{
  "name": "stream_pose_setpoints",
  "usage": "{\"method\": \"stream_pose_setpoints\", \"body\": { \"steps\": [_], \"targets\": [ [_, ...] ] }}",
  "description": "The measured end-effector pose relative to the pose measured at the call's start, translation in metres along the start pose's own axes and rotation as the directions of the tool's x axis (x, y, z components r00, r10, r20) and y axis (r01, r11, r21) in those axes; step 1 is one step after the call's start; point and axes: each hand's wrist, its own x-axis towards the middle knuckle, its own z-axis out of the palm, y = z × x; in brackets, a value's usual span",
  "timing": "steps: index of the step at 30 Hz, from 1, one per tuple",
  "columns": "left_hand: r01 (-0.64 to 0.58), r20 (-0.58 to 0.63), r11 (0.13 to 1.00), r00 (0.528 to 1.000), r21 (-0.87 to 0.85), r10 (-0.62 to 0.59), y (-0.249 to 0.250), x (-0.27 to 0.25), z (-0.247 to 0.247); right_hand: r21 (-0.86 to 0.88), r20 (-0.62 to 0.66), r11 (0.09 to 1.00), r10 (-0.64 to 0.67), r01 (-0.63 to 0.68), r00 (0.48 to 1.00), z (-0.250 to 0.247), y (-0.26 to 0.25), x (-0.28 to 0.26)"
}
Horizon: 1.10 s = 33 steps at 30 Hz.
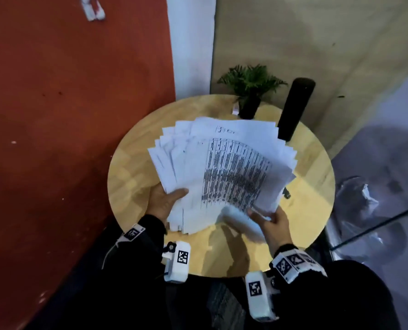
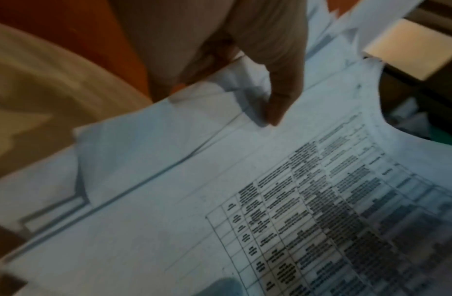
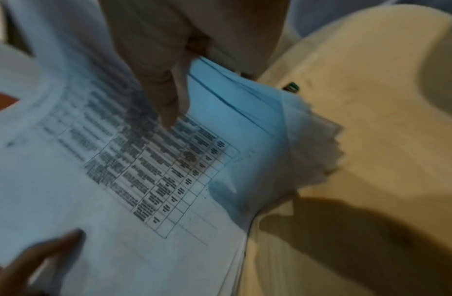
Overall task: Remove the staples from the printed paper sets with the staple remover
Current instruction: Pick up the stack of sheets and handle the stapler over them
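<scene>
While left hand (image 1: 166,201) and right hand (image 1: 273,222) grip the fanned paper sets (image 1: 222,167) above the surface (image 1: 131,182), square edges first, then locate stapled corners.

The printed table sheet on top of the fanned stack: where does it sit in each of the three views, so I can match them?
Head: the printed table sheet lies centre frame, topping the fanned stack between the left hand and the right hand.
Left wrist: lower right, beyond the thumb.
Right wrist: centre left, under a fingertip.
Shared landmark: the round wooden table, seen tan upper left and right.
</scene>
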Motion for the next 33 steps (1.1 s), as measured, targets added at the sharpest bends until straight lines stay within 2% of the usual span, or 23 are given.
{"method": "stream_pose_setpoints", "body": {
  "steps": [3,9,15,18,22,26,30,33],
  "targets": [
    [0.038,0.007,0.999,0.999,-0.019,-0.038,0.0,-0.003,-0.008,0.025,-0.009,0.999,0.036,-0.036,0.999,0.003,0.001,-0.004],
    [0.011,0.118,0.999,0.993,0.053,-0.018,0.016,0.0,-0.004,0.104,0.017,0.994,0.028,-0.03,0.999,0.002,-0.018,0.008],
    [-0.055,0.083,0.998,0.995,0.005,0.054,0.019,0.003,-0.006,0.151,-0.066,0.986,-0.066,0.075,0.996,-0.004,-0.033,0.017],
    [-0.071,0.062,0.997,0.996,0.013,0.07,0.015,0.003,-0.003,0.15,-0.058,0.988,-0.022,0.031,0.998,-0.007,-0.022,0.022],
    [-0.026,0.094,0.996,0.995,0.087,0.018,0.005,-0.004,-0.005,0.084,0.05,0.994,0.059,-0.063,0.997,-0.011,-0.018,0.013],
    [-0.023,0.091,0.999,0.996,0.028,0.02,0.011,-0.003,-0.012,0.169,0.14,0.985,-0.057,0.033,0.988,-0.02,-0.041,0.007],
    [-0.061,0.301,0.992,0.949,-0.112,0.093,0.031,-0.011,-0.015,0.192,0.286,0.97,-0.2,0.148,0.937,-0.027,-0.068,0.003],
    [-0.053,0.398,0.98,0.909,-0.192,0.127,0.046,-0.018,-0.008,0.171,0.374,0.973,-0.208,0.153,0.904,-0.021,-0.077,-0.002]
  ]
}}
